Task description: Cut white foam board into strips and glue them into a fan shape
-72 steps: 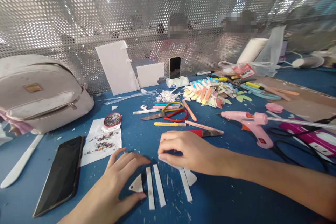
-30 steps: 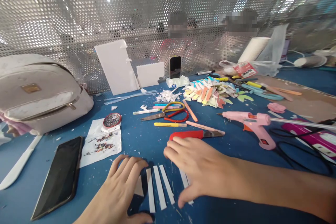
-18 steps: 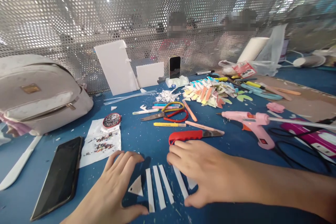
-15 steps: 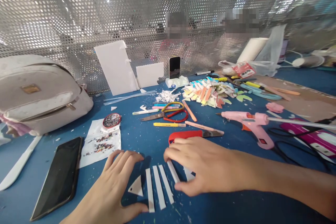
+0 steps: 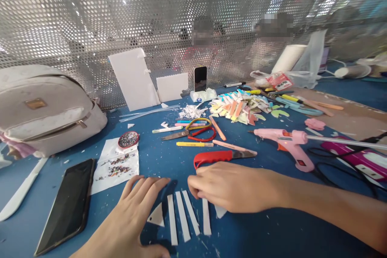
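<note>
My left hand [image 5: 130, 217] rests on the table with its fingers spread, holding nothing, beside a small white triangle [image 5: 157, 215] with a dark dot. To the right of that piece, three white strips [image 5: 182, 216] lie fanned side by side. My right hand [image 5: 232, 188] is curled, its fingers closed at the far end of another white strip [image 5: 207, 219], which lies nearly straight. The fingertips hide that end, and the thumb is out of sight. Partly under the right hand is another white piece [image 5: 220, 211]. A red-handled knife [image 5: 214, 157] lies just beyond its knuckles.
Scissors [image 5: 201, 129], a yellow marker [image 5: 193, 144] and a pile of coloured scraps [image 5: 242, 107] lie farther back. On the right is a pink glue gun [image 5: 290, 139] with cables. To the left are a phone [image 5: 68, 201], bead-covered paper [image 5: 104, 173] and a backpack [image 5: 48, 113].
My right hand has moved slightly away from me and turned, its thumb passing out of sight. The strip at its fingers has straightened and shows more. The left hand has barely moved.
</note>
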